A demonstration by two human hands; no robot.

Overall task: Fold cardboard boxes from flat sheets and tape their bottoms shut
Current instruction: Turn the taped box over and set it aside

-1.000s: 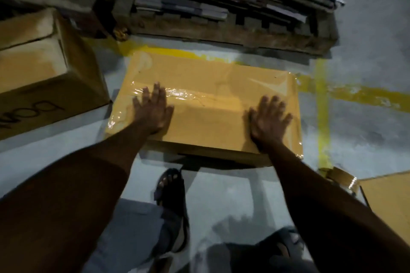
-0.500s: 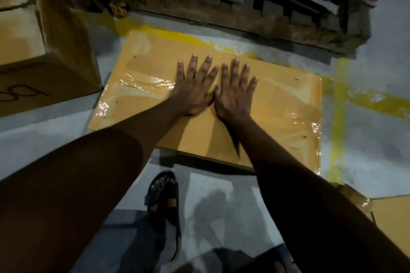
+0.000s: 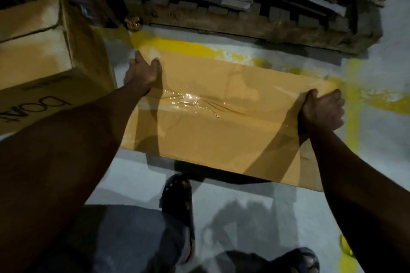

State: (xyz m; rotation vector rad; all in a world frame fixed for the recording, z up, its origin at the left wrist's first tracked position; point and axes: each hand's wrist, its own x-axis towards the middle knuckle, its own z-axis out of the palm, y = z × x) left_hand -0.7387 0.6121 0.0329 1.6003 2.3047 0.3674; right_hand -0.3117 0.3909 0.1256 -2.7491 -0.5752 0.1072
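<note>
Cardboard box (image 3: 221,139) lies taped side up on the floor (image 3: 137,175) near me; I judge it light, hollow, stiffest along its edges. My left hand (image 3: 143,73) curls over its far left corner, and my right hand (image 3: 321,111) clasps its right end.

Brown cardboard box (image 3: 221,135), taped seam up, on floor

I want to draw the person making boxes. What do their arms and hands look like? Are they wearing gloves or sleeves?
No gloves, and no sleeves in view. The left arm and right arm are bare to the picture's edge, and the left hand and right hand are bare too. No watch or bracelet shows at either wrist. It is too dim to tell about rings.
</note>
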